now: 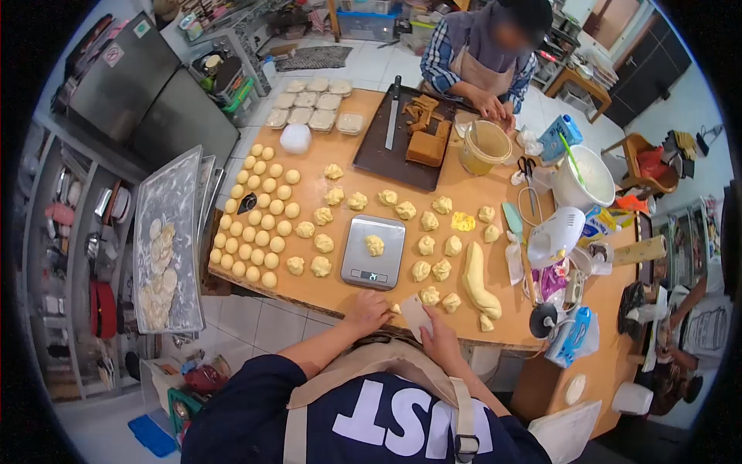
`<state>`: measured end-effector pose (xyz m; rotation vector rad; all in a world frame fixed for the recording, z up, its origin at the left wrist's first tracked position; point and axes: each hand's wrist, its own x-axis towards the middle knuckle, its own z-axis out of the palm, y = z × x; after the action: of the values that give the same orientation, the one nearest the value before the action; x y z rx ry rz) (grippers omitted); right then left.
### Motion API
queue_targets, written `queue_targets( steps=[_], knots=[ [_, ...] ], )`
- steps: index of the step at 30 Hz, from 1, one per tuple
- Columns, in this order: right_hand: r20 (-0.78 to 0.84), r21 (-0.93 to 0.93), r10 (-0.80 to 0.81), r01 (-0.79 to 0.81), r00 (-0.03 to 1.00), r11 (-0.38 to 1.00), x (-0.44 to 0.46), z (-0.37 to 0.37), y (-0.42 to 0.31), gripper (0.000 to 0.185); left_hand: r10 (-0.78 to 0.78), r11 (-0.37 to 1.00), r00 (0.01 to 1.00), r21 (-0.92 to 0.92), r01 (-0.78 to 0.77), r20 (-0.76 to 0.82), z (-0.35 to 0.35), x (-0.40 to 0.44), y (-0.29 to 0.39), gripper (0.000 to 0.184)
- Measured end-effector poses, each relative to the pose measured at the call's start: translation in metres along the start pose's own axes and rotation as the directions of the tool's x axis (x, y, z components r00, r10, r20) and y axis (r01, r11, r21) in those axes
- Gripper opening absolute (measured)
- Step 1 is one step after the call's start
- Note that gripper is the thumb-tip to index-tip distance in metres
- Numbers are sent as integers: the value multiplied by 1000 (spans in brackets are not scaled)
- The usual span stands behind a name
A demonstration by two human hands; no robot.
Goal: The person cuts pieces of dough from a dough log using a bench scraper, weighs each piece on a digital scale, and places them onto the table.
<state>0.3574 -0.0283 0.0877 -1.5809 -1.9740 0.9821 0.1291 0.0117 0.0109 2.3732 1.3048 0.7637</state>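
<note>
At the front edge of the table, my left hand (369, 312) has its fingers bent together, their tips at a small piece of dough (396, 308). My right hand (440, 342) grips a white dough scraper (416, 315), whose blade stands beside that piece. Just beyond my hands is a digital kitchen scale (372, 271) with a lump of dough (375, 246) on its plate. Rough dough lumps (321, 267) lie on both sides of the scale. To the right rests a long roll of dough (478, 282), a small lump at its near end.
Smooth dough balls (263, 222) stand in rows on the left. Behind are lidded containers (322, 120) and a dark tray (371, 158) with brown cake and a knife. A person (487, 62) works across the table. A hand mixer (555, 236) and white bucket (585, 179) crowd the right.
</note>
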Motion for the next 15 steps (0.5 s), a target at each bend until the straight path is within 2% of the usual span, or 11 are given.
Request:
queue_targets(
  steps=[8, 11, 15],
  knots=[
    [-66, -134, 48, -56, 997, 989, -6, 34, -21, 55, 19, 1000, 994, 2, -19, 106, -13, 7, -6, 14],
    [-104, -174, 9, -27, 995, 984, -9, 46, -20, 54, 26, 1000, 993, 2, -27, 118, -15, 4, -12, 11],
    [-42, -221, 101, -108, 994, 969, -8, 54, -28, 54, 75, 997, 994, 11, -76, 84, -16, 2, -13, 9]
  ],
)
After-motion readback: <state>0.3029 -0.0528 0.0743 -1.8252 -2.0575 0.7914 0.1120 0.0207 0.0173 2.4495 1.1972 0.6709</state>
